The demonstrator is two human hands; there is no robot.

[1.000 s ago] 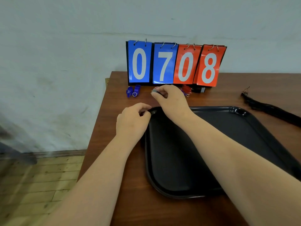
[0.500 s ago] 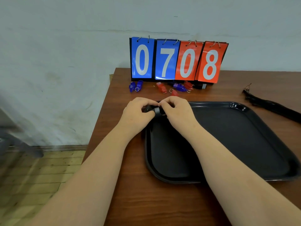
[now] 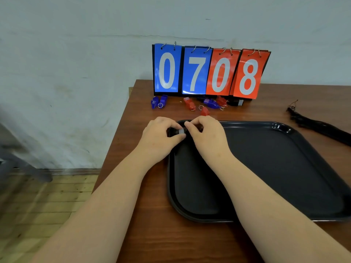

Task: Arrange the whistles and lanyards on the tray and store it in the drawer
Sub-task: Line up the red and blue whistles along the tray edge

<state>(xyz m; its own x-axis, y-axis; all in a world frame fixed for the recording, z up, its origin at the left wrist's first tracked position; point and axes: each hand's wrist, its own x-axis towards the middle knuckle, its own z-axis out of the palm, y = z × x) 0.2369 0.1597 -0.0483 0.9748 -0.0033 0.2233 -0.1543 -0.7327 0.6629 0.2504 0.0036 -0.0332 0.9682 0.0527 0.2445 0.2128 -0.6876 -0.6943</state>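
Head view, the only one

- Left grip (image 3: 161, 135) and right grip (image 3: 207, 137) meet at centre frame, over the upper left corner of the tray (image 3: 284, 168)
- Both are narrow, fingertips curled in and pinching one small black whistle (image 3: 177, 132) between them. Its pale end points toward the right grip
- Long axis of that whistle runs roughly left to right across the frame, from one grip to the other. Whether it touches the tray floor or hangs just above it I cannot tell, as the fingers hide its underside
- Judgement: the step in hand is setting this whistle down in that corner. Releasing it takes little more than opening the fingers
- The loose whistles all lie up-frame of the grips, along the foot of the scoreboard (image 3: 209, 71): blue pair (image 3: 159, 102) above the left grip, lone red whistle (image 3: 204, 111) just above the right grip, beside the tray rim
- Lanyards (image 3: 319, 126) lie on the surface (image 3: 152, 215) at the right edge of the frame, well apart from both grips. The right grip is nearer
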